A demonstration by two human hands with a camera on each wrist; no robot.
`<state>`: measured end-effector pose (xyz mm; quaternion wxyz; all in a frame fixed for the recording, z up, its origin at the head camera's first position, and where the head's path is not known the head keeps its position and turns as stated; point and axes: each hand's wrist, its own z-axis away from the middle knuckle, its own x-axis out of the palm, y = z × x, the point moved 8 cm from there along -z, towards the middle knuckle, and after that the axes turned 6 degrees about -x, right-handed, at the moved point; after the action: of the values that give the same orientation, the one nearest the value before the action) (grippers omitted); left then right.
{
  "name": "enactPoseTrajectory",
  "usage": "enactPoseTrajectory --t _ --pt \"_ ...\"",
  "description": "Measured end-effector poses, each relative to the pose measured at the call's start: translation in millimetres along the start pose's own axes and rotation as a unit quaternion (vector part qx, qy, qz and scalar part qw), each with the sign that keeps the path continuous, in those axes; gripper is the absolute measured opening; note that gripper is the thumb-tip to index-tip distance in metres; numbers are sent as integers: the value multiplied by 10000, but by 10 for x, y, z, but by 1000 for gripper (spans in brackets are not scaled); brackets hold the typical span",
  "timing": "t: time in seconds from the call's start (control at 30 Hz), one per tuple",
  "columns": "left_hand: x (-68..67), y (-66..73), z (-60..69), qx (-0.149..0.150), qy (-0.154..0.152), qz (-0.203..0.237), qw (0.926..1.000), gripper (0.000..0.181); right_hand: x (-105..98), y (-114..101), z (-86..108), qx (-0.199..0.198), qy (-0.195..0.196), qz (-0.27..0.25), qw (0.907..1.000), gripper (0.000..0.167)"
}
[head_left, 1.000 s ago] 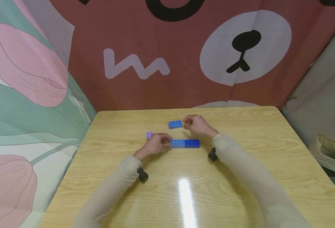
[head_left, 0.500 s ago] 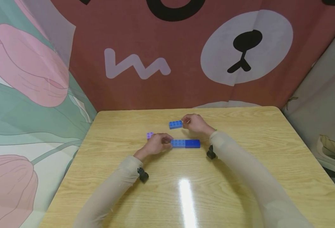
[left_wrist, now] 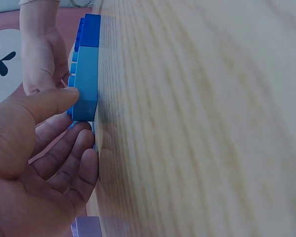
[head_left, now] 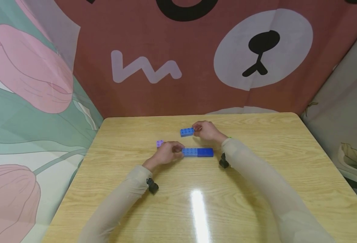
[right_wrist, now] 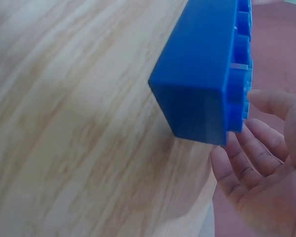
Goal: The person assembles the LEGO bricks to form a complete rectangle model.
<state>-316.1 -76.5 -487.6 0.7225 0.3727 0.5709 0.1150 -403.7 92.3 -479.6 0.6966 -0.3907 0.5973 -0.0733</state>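
Note:
A light blue brick (head_left: 189,152) and a dark blue brick (head_left: 205,152) lie end to end in a row on the wooden table. My left hand (head_left: 166,153) holds the light blue brick's left end; in the left wrist view the thumb of that hand (left_wrist: 34,148) touches the brick (left_wrist: 86,81) and the fingers curl by its end. Behind the row, my right hand (head_left: 208,131) pinches the right end of a separate blue brick (head_left: 186,132). In the right wrist view the dark blue brick (right_wrist: 195,64) partly hides the brick at my right hand (right_wrist: 271,163).
A purple brick (head_left: 159,143) stands behind my left hand, partly covered by it. The table (head_left: 242,202) ends at a red-brown printed cloth (head_left: 142,98) at the back. Floral cloth (head_left: 29,84) hangs at the left. Both wrists carry small black devices.
My right hand has shifted slightly left, and its fingertips now meet the right end of the rear blue brick. My left hand and the bricks have stayed where they were.

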Motion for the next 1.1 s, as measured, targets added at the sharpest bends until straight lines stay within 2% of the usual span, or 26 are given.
enactPoseTrajectory --t 0.3,0.67,1.1 --pt "-1 -8 -6 26 8 -2 10000 28 14 -23 -9 -8 -90 16 10000 30" --pt "16 -23 -6 -64 -37 -69 9999 30 27 -43 -30 -18 -29 279 9996 37" --pt "12 -22 -12 -37 -29 -84 10000 30 45 4 -27 118 16 388 9992 32"
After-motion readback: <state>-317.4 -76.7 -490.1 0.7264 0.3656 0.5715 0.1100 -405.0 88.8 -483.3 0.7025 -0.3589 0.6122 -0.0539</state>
